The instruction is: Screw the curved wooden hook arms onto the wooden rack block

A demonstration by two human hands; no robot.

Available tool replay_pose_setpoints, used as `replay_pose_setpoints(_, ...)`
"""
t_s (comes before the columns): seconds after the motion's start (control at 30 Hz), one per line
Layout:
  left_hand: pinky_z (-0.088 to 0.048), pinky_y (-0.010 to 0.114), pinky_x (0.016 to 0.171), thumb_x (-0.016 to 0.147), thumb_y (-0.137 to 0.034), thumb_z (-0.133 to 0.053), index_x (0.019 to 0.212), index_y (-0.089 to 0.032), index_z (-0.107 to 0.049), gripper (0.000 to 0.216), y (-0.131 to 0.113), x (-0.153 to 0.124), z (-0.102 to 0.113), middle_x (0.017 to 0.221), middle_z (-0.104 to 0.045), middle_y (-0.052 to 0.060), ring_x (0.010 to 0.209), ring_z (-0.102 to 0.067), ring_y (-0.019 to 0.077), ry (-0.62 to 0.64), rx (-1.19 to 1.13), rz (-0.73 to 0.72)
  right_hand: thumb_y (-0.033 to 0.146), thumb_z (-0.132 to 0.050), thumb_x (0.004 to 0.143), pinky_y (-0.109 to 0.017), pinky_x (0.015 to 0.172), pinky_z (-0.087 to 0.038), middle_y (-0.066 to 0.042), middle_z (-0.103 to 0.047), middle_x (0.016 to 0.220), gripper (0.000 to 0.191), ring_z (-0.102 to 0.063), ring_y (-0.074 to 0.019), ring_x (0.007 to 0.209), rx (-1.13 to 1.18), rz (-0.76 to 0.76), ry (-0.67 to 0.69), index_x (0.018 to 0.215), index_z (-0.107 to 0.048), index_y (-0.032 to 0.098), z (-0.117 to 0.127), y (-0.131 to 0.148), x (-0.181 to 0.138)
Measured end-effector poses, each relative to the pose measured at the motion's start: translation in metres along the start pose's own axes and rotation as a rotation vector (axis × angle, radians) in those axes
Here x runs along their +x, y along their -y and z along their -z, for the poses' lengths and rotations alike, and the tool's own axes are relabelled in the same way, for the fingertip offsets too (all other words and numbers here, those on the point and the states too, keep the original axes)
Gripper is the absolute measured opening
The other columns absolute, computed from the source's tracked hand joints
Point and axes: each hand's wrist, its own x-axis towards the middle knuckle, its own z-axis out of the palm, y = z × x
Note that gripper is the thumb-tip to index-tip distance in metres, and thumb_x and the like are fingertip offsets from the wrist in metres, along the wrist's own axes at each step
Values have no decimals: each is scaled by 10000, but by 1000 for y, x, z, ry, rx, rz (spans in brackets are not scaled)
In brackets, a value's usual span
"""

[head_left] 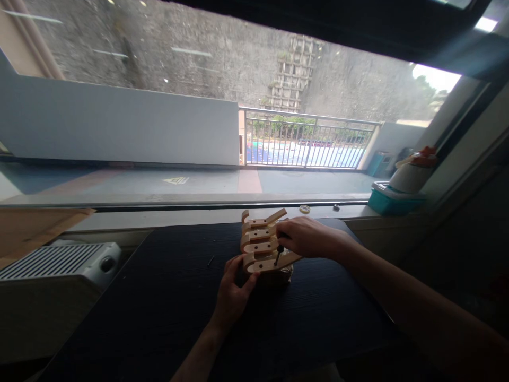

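A row of several pale wooden hooks (260,247), each with small dark holes, lies on the black table (159,297). My left hand (233,289) grips the curved end of the nearest wooden hook (267,265), thumb on the near side and fingers on the far side. My right hand (304,236) is closed round a dark screwdriver (280,249), whose handle is mostly hidden in the fingers. Its shaft points down, and the tip meets the nearest hook at a hole. Under the hooks' near right end shows a crinkled, wrapped bundle (287,274), partly covered.
A small dark screw or pin (210,261) lies on the table left of the hooks. On the windowsill are a roll of tape (304,209), a small dark object (336,207) and a teal box (393,200). A white heater (95,260) and cardboard (35,228) stand at left.
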Motion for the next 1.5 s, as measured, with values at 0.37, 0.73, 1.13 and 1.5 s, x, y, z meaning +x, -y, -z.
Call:
replay_pose_setpoints(0.37,-437,417,999,770,-390,-650,1124,-183,-564,419,-1,0,0,1175,-577,95,1125,-546,252,12,1,-1,300,-477,867,-261,546,-275,-30,-672,821,203,-547,-133,656,-5,0,71,885,-651,196,14,1,-2)
replay_pose_setpoints(0.73,-436,409,999,777,-379,-649,1107,-188,-572,389,0,-1,-2,1167,-577,90,1114,-548,243,0,16,-32,324,-448,874,-261,549,-283,-70,-686,838,245,-585,-163,711,2,-7,-1,869,-637,167,-4,0,2)
replay_pose_setpoints(1.13,-437,412,998,764,-392,-657,1116,-190,-570,416,0,-1,-1,1163,-585,89,1106,-556,245,-4,11,-10,295,-495,855,-264,570,-284,-18,-689,846,198,-551,-131,668,-18,53,48,916,-667,219,18,-1,-1)
replay_pose_setpoints(1.5,-445,411,999,749,-359,-677,1091,-210,-584,384,-5,-1,0,1154,-584,69,1109,-556,236,-8,7,-25,317,-400,910,-258,547,-290,-75,-679,837,286,-585,-153,694,-5,-31,14,830,-624,159,-1,1,7)
